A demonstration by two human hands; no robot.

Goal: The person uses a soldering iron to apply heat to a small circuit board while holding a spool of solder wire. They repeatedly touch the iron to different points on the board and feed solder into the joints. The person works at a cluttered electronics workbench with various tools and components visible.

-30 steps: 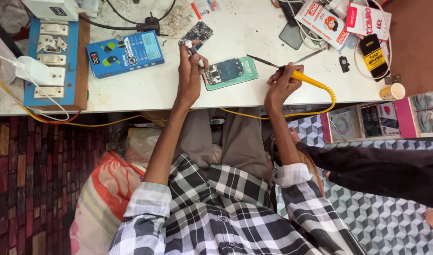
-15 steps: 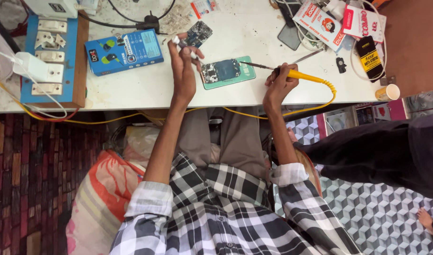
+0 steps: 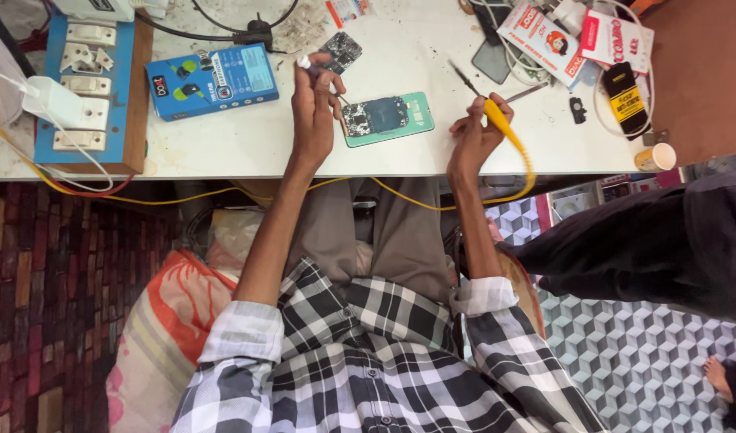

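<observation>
Near the centre top of the frame, an opened phone (image 3: 386,118) with a green back frame lies flat on the white tabletop (image 3: 247,144), its circuit board exposed. The left hand (image 3: 313,112) sits just left of it, fingers pinched shut around a small white object (image 3: 304,62) held above the tabletop; what that object is cannot be told. The right hand (image 3: 474,136), right of the phone, has its grip closed on a yellow-handled soldering iron (image 3: 490,108), the dark tip pointing up and left, apart from the phone. Its yellow cord (image 3: 432,200) loops off the table edge and runs under it.

Just above the left hand lies a small dark circuit board (image 3: 342,50). A blue box (image 3: 212,81) rests left of it, and farther left a blue switchboard (image 3: 83,88) with a white plug adapter (image 3: 59,103). In the upper right sit printed red-and-white packets (image 3: 576,40), a black-and-yellow device (image 3: 624,92) and a paper cup (image 3: 655,157). Another person in dark clothing (image 3: 656,240) stands at the right edge.
</observation>
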